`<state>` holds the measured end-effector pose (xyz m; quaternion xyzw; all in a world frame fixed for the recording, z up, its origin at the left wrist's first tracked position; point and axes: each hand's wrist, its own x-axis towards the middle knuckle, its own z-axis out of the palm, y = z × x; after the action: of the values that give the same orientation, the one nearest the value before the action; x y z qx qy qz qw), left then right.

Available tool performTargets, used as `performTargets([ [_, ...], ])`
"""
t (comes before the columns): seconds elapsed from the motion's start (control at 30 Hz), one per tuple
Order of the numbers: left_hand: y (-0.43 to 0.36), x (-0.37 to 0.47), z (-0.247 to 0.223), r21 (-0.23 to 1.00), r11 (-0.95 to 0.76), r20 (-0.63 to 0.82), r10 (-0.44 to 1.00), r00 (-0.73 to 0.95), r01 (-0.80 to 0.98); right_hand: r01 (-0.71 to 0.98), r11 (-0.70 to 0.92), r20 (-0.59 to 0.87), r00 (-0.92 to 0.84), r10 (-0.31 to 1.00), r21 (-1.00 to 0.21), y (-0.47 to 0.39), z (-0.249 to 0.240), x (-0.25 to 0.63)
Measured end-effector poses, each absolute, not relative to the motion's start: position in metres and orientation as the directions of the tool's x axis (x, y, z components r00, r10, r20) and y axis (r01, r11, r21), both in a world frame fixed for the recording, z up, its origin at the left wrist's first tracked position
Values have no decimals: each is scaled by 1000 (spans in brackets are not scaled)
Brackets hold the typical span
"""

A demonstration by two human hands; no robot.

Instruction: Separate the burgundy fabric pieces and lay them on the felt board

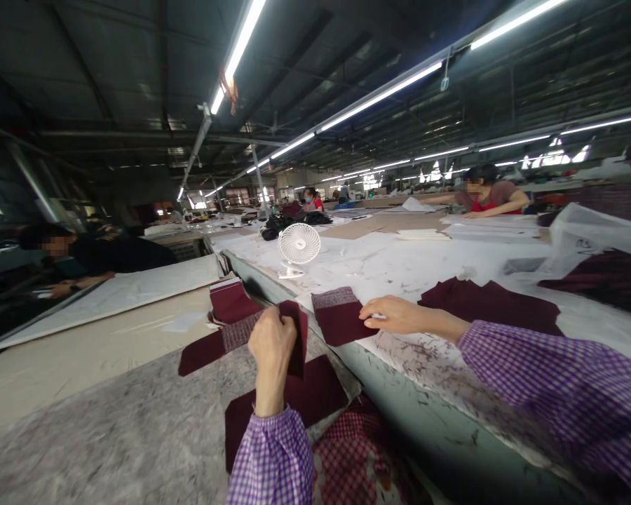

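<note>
My left hand (273,340) is closed on a maroon fabric piece (299,337) that hangs at its right side. Under that wrist lie larger maroon pieces (323,389) on the grey near table, and a maroon strip with a speckled band (202,353) extends to the left. Just behind is a stack of maroon pieces (233,301). At the edge of the white-covered table, my right hand (392,315) has its fingertips on a maroon panel with a speckled top band (341,326); its thumb and fingers are slightly apart.
A white clip fan (299,245) stands beyond the hands. More maroon fabric (491,305) lies at right, near a clear plastic bag (594,238). A gap separates the two tables. People lean over tables at left (116,252) and back right (491,196).
</note>
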<state>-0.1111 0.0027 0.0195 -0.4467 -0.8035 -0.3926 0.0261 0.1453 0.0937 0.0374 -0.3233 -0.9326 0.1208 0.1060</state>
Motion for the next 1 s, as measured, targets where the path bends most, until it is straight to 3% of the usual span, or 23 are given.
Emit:
performTargets([
  [0.1, -1, -89, 34, 527, 320, 440, 690, -575, 787, 485, 597, 44, -752, 658, -639, 67, 48, 155],
  [0.2, -13, -61, 38, 498, 129, 611, 650, -452, 858, 382, 274, -144, -774, 616, -883, 42, 57, 159],
  [0.27, -25, -37, 34, 397, -121, 723, 652, -229, 910, 351, 55, -268, -798, 540, -935, 33, 60, 160],
  [0.33, -39, -12, 25, 266, -398, 760, 647, 63, 878, 304, -61, -285, -781, 555, -951, 32, 58, 163],
  [0.4, -50, 7, 14, 161, -625, 727, 598, 336, 764, 283, -37, -229, -686, 691, -958, 36, 52, 170],
  [0.5, -57, 19, 1, 148, -778, 655, 539, 529, 610, 358, 82, -143, -558, 818, -930, 46, 39, 187],
  [0.6, -49, 16, -5, 299, -795, 660, 572, 488, 528, 389, 158, -104, -573, 813, -908, 51, 27, 205],
  [0.7, -27, 14, -7, 451, -653, 660, 703, 264, 608, 406, 187, -81, -560, 824, -895, 48, 25, 218],
  [0.8, 3, 20, -6, 491, -447, 505, 845, 173, 748, 440, 198, -77, -533, 842, -876, 44, 28, 225],
  [0.9, 27, 33, -4, 556, -344, 335, 926, 175, 757, 491, 222, -82, -524, 848, -842, 46, 30, 230],
  [1.0, 36, 44, -4, 568, -328, 311, 935, 172, 755, 607, 300, -65, -504, 861, -736, 54, 26, 237],
])
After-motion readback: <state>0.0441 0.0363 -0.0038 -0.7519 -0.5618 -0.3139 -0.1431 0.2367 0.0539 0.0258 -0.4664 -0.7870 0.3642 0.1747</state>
